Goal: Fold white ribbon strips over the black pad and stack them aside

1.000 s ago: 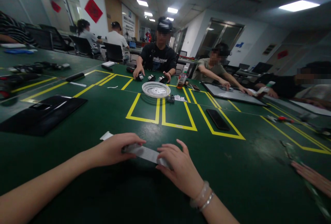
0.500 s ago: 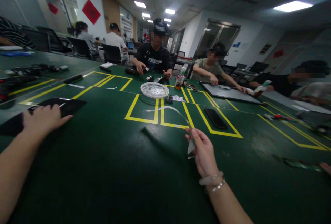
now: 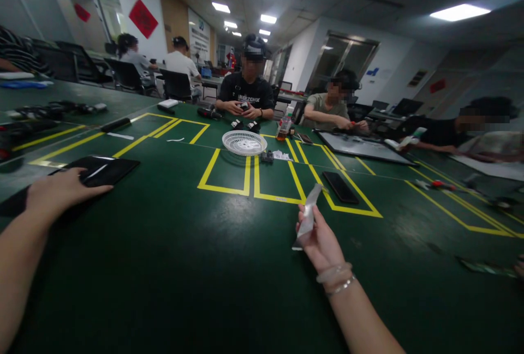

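My left hand (image 3: 57, 193) lies on a dark, glossy flat panel (image 3: 117, 173) at the left, with its thumb stretched out to the right along the near side. Part of the panel is hidden under the hand. At the right of centre, my right hand (image 3: 321, 237) pinches a thin silvery, partly see-through strip (image 3: 311, 207) between thumb and fingers, above the green table (image 3: 196, 277). One end of the strip points up and away from me, while the other hangs below the fingers. A black phone (image 3: 340, 187) lies just beyond that hand.
A white slotted basket (image 3: 244, 143) stands mid-table near a bottle (image 3: 284, 127). Yellow tape (image 3: 225, 190) marks boxes on the tabletop. Cables (image 3: 53, 108) lie at the left. Across the table, a person (image 3: 246, 92) handles a small dark item; others sit at the right.
The strip has swung from a long arc reaching left to a short upright piece over my right hand. My left hand and the panel have shifted slightly. The person opposite has brought both hands together.
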Available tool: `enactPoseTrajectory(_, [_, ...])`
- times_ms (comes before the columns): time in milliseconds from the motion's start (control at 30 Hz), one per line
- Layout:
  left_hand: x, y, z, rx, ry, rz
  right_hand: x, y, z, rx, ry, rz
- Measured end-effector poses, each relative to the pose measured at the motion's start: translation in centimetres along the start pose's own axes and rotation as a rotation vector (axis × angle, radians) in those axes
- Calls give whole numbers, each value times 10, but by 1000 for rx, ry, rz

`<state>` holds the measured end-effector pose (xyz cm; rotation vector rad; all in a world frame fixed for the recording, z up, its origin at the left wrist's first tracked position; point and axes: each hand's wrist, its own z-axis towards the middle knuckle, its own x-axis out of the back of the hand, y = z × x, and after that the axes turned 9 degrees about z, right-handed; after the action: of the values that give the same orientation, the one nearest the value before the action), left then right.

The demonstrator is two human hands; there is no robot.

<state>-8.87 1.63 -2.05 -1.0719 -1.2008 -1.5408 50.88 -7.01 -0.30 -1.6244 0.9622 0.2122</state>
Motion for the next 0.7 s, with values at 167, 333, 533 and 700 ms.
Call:
enactPoseTrajectory(167, [13,80,9,259,-62,236,3,2,4,-2,-7,32])
enactPoseTrajectory(333, [-3,190,-3,-264,-1,192,4,0,2,17,-1,41])
enactPoseTrajectory(533, [-26,279,-51,-581,-29,-65,2,1,-3,52,-5,16])
enactPoseTrajectory(700, [-37,299,-62,-671,-94,-137,-6,5,-14,129,-58,-41])
